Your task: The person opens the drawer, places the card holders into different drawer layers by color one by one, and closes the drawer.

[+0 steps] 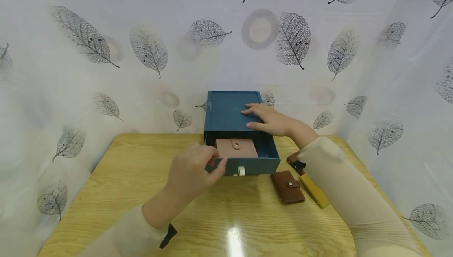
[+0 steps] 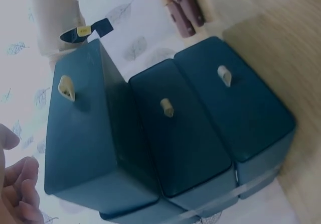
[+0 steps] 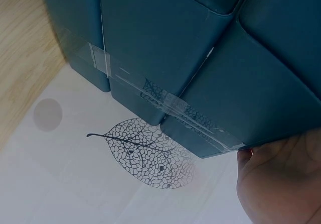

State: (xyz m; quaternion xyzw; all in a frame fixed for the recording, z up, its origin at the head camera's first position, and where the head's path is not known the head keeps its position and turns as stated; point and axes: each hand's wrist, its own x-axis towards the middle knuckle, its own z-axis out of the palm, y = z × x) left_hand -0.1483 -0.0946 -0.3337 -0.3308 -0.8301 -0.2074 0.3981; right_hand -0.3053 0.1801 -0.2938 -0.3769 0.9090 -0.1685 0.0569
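A dark blue cabinet (image 1: 224,111) stands at the back of the table; the left wrist view shows three stacked drawers with pale pull tabs. Its top drawer (image 1: 261,166) is pulled out, and a pink wallet (image 1: 244,150) with a snap strap lies inside. My right hand (image 1: 272,120) rests on the cabinet's top with fingers spread. By the drawer's left front corner hovers my left hand (image 1: 192,168), its fingers loosely bent and holding nothing. In the left wrist view, those fingers (image 2: 27,186) are apart from the drawer front.
Right of the cabinet lie a brown wallet (image 1: 286,188) with a snap, a yellow wallet (image 1: 315,191) and another brown wallet (image 1: 293,158), partly hidden by my right sleeve. Behind the wooden table (image 1: 141,162) hangs a leaf-patterned curtain (image 1: 226,52). Clear tape (image 3: 175,106) runs along the cabinet's side.
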